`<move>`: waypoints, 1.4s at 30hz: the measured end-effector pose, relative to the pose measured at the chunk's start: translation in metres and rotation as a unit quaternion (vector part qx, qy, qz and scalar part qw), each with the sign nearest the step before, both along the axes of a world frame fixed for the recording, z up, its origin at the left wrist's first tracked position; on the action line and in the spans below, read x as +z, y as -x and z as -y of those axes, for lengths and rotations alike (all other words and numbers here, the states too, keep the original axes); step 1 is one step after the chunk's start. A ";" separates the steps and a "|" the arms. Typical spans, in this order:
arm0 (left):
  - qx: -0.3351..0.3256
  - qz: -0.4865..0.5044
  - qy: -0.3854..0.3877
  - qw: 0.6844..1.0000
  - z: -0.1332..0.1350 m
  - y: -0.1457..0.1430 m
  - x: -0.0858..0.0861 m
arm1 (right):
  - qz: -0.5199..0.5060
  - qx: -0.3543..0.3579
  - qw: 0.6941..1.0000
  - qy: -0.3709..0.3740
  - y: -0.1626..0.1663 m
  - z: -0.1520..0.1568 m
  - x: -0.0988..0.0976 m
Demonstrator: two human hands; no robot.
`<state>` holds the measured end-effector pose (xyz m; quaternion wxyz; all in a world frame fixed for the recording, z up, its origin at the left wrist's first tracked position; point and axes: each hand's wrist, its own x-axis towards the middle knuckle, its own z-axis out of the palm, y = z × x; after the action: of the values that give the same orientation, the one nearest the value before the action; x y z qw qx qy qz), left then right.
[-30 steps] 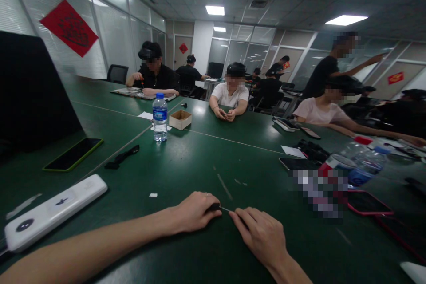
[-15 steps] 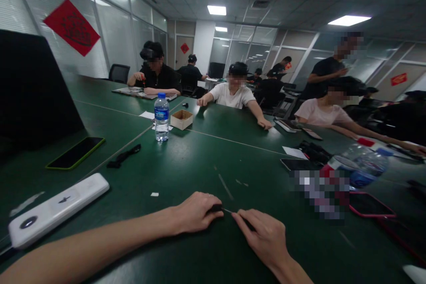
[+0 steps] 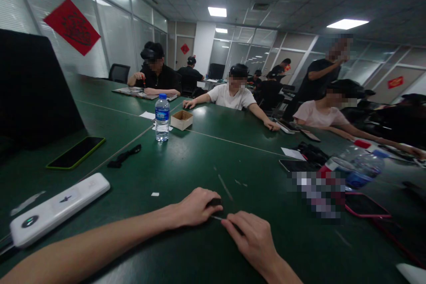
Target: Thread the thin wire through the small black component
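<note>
My left hand [image 3: 196, 207] rests on the green table [image 3: 186, 164] near its front edge, its fingers curled over a small black object [image 3: 215, 203]. A thin pale strand [image 3: 217, 218] runs from under that hand to my right hand [image 3: 248, 237], whose fingertips are pinched together on its end. The two hands nearly touch. What the black object is cannot be made out.
A white power bank [image 3: 56, 213] lies at the left, a green-edged phone [image 3: 76, 152] and a black strap [image 3: 124, 156] beyond it. A water bottle [image 3: 162, 117] and cardboard box [image 3: 181, 120] stand mid-table. Phones and bottles crowd the right. Several people sit around the far side.
My right hand has moved left, closer to my left hand, and the strand between them is shorter. The person in white opposite has spread both arms across the table.
</note>
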<state>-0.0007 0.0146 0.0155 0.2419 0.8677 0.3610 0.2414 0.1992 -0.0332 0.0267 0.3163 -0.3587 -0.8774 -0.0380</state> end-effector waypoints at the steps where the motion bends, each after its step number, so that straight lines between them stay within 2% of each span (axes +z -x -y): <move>1: -0.004 0.009 0.004 1.000 0.001 0.001 0.001 | 0.001 -0.032 0.999 0.004 -0.008 -0.004 0.000; 4: -0.008 0.027 0.016 0.999 0.002 0.003 0.004 | 0.020 -0.105 0.994 0.014 -0.027 -0.012 0.000; 7: -0.012 0.032 0.021 0.999 0.003 0.003 0.004 | 0.047 -0.126 0.991 0.018 -0.031 -0.015 -0.001; 17: -0.006 0.012 0.018 1.000 0.004 0.001 0.001 | 0.058 -0.118 0.990 0.048 -0.028 -0.013 -0.007; 33: -0.020 0.002 0.015 1.000 0.004 0.002 0.001 | 0.082 -0.106 0.991 -0.025 -0.023 -0.008 0.000; 42: -0.025 0.005 0.013 1.000 0.005 0.002 -0.001 | 0.069 -0.109 0.992 -0.017 -0.027 -0.009 -0.004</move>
<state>-0.0028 0.0094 0.0144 0.2607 0.8722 0.3410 0.2346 0.2261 -0.0244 0.0227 0.2554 -0.4433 -0.8519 -0.1119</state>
